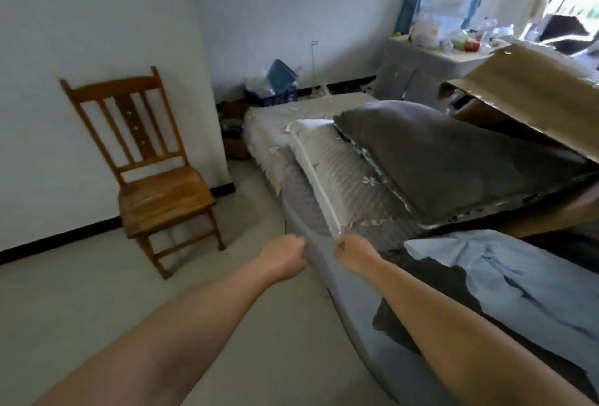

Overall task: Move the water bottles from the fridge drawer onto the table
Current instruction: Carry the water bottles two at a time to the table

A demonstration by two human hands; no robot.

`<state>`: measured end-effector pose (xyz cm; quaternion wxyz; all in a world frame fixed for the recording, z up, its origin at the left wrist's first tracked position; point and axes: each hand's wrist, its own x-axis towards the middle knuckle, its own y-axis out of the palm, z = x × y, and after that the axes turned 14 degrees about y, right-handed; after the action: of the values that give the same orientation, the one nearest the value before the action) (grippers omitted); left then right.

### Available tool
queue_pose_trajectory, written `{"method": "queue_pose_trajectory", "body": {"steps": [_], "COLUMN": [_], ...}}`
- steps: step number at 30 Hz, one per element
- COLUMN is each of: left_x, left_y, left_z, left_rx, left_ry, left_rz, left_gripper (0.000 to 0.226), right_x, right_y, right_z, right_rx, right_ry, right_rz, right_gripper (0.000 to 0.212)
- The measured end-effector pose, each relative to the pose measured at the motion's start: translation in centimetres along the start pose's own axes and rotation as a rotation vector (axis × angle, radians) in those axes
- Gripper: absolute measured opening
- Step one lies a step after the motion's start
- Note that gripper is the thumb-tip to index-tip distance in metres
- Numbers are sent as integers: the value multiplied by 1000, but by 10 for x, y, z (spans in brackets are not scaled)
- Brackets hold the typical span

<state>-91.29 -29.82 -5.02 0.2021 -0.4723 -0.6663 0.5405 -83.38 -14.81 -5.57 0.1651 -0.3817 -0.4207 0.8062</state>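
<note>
Ahead, left hand (285, 258) and right hand (355, 256) curled into fists, holding nothing, over the bed edge (311, 211). Bottles (486, 33) far off on the cluttered table (421, 59), well apart from both.

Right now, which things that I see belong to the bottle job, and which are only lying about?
For the job: left hand and right hand, both fists, empty; cluttered table far right. No fridge drawer in view.

Lying about: chair, mattress, grey pillow, cardboard, blue cloth.
</note>
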Motion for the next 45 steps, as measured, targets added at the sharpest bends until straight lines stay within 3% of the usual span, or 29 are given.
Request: {"method": "queue_pose_trajectory", "body": {"steps": [6,13,22,36,45], "left_x": [-82,-172,-291,-446,-500], "left_y": [-26,-45,-96,-96,-155], "left_z": [119,255,430,618,774], "left_rx": [-93,-184,-268,-391,-394], "left_ry": [-334,-618,-820,-1175,-1314], "left_rz": [-123,-202,-349,-496,-587], "left_gripper": [35,33,44,42,42], "right_x": [8,2,-35,-84,-77], "right_y": [58,142,232,386,471], "right_z": [146,317,523,766,969], "right_rx": [-248,-361,-414,-614,-697], "right_ry": [-346,-569,-735,-1089,-1297], "right_rz": [131,203,278,375,341], "right_gripper": [29,26,25,33,19]}}
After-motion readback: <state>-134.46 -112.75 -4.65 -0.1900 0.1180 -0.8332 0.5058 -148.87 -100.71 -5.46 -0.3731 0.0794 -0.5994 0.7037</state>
